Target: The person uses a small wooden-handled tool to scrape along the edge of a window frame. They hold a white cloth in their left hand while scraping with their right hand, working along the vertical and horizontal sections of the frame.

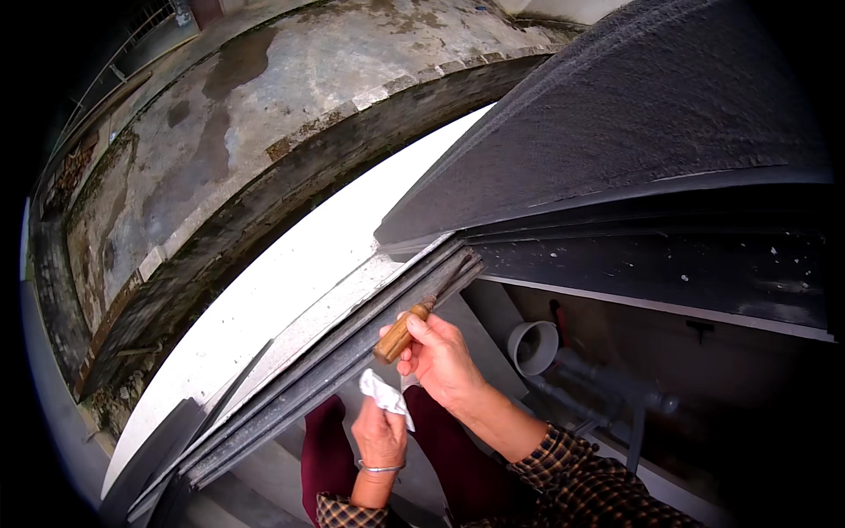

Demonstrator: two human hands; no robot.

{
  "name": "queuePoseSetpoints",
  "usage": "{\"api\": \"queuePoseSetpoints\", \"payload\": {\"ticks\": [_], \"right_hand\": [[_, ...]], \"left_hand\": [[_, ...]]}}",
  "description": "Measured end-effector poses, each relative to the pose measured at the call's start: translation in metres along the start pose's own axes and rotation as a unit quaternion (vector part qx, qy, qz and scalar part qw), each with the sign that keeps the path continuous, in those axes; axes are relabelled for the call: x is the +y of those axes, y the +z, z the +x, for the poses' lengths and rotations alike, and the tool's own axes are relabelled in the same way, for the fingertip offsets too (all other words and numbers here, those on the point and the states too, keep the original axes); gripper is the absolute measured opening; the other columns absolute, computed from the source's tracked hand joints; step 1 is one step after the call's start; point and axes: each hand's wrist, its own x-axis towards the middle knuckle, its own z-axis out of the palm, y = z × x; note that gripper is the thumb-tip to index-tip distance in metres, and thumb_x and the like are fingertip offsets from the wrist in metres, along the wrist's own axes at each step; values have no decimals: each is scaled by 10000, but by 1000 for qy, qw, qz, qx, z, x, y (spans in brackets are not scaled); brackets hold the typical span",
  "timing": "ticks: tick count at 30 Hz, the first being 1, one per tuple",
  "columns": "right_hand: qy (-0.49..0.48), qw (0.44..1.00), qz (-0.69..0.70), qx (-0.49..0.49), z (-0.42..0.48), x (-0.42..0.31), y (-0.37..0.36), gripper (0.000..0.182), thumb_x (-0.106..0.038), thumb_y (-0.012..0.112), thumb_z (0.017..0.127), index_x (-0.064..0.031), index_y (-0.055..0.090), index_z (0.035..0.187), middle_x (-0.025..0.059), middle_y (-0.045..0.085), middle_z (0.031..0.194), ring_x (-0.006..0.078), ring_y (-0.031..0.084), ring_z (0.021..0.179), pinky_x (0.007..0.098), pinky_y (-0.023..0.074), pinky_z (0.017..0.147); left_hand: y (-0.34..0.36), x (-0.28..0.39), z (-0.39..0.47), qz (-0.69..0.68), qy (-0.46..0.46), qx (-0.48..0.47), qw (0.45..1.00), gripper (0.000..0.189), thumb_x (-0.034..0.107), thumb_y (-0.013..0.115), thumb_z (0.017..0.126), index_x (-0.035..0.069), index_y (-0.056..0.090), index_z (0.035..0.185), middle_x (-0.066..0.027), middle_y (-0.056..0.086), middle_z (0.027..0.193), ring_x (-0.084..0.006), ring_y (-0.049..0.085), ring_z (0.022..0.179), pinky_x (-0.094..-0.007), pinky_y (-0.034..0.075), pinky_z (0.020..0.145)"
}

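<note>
My right hand holds a tool by its wooden handle, thumb on top. A thin, dark metal shank runs from the handle towards the upper right, over the end of the grooved window track. Against the dark frame its tip is hard to make out, and the kind of tool cannot be told. Lower and to the left, my left hand grips a crumpled white cloth or tissue. That hand is on the near side of the track, with a bracelet on its wrist.
A dark panel rises at the upper right. Beyond the track lie a white ledge and a concrete surface outside. Below the dark counter edge stand a white bucket and grey pipes.
</note>
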Motion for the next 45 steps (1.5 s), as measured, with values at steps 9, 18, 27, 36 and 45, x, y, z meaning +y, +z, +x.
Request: {"api": "queuePoseSetpoints", "payload": {"ticks": [9,18,27,36,45], "right_hand": [[-33,999,-20,4,12,8,-4,204,-232,484,940,-42,508,1010,137,612,963,67,496,628,215,461,502],[-70,996,-41,30,21,20,-3,215,-231,455,957,-44,498,1054,132,607,969,79,518,648,207,435,508],[-79,990,-107,50,17,26,2,209,-215,444,960,-35,481,1059,141,608,985,76,501,612,211,457,522],[-11,978,-196,-68,11,40,26,202,-178,447,955,-8,454,1065,129,613,936,55,495,564,193,453,477],[-27,995,-91,-22,-6,25,-6,240,-212,467,949,-10,477,1079,166,606,959,82,494,576,204,440,476]], "left_hand": [[29,-43,29,93,-26,-355,930,244,167,508,780,90,555,1007,-215,623,756,-409,598,706,-516,460,624],[12,-63,42,66,-17,-418,906,144,161,515,769,70,575,865,-177,623,806,-380,596,773,-474,459,657],[8,-62,48,51,-17,-403,914,170,142,518,760,65,578,899,-183,615,801,-381,593,780,-468,460,662],[44,-103,44,-107,110,-203,967,374,-20,599,674,56,505,1028,-126,549,883,-313,564,843,-376,467,699],[27,-91,56,12,-45,-406,913,274,102,581,756,88,567,1029,-103,621,941,-276,603,829,-392,465,688]]}}
